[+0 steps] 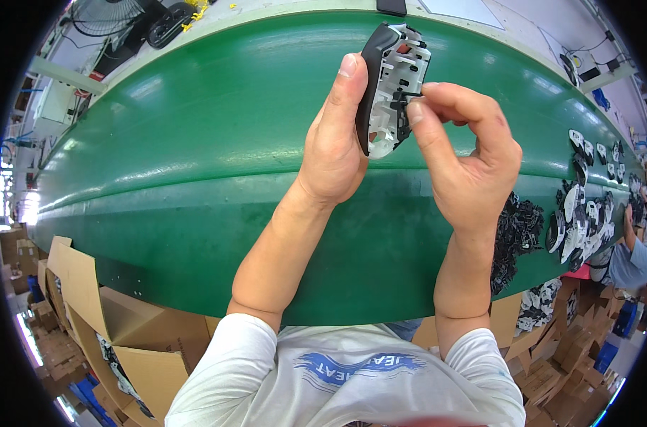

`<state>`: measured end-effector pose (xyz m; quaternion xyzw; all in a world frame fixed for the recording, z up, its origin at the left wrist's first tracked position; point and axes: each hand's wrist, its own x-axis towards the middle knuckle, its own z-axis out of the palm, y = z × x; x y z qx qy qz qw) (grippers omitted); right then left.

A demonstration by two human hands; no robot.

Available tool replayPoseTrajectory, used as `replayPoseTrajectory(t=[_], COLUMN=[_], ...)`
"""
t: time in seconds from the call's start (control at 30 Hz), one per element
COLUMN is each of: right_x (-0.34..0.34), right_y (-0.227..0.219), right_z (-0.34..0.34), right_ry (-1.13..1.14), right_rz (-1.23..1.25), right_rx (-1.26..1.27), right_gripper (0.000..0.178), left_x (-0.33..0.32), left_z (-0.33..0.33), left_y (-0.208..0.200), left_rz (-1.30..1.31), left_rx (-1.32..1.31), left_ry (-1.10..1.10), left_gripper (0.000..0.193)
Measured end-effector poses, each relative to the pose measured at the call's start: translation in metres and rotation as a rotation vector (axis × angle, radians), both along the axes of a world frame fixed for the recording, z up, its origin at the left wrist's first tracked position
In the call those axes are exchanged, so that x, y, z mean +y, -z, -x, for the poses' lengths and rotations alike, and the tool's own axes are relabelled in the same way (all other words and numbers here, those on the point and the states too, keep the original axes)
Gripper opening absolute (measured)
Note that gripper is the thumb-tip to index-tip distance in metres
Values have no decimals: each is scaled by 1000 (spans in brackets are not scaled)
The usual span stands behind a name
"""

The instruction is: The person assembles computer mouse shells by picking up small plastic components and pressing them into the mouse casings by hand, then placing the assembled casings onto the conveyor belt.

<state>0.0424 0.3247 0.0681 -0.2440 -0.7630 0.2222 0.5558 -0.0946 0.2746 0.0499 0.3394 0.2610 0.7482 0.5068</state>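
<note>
Above the green work surface [216, 142], my left hand [332, 156] grips a plastic controller shell [406, 70], thumb along its black outer side. The shell stands on end, its white ribbed inside turned to the right, with black pieces seated in it. At its right edge my right hand [473, 160] is closed in a pinch, thumb and forefinger on a small thin black plastic part [411, 95]. One end of that part reaches into the shell; whether it is seated there I cannot tell.
Small black parts lie heaped [517, 231] right of my right forearm. Beyond them are white and black shells [583, 217] in a pile. An open carton [149, 324] stands at the lower left. Another person [630, 263] is at the far right; a fan [106, 16] stands at the back left.
</note>
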Motion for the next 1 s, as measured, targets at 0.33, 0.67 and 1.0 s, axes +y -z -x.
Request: replayPoseTrajectory(t=[0.33, 0.67, 1.0], right_x=[13, 18, 18], right_y=[-1, -2, -9], right_z=[-4, -10, -18], right_ry=[90, 91, 49], right_rz=[-275, -439, -472], right_rx=[-9, -54, -152], right_gripper=[24, 32, 30], left_x=[-11, -17, -17], left_z=[-13, -12, -10], left_y=[-9, -16, -12], left_rz=[5, 62, 73], left_rx=[-86, 3, 111], left_ry=[96, 103, 105], left_gripper=[58, 56, 60])
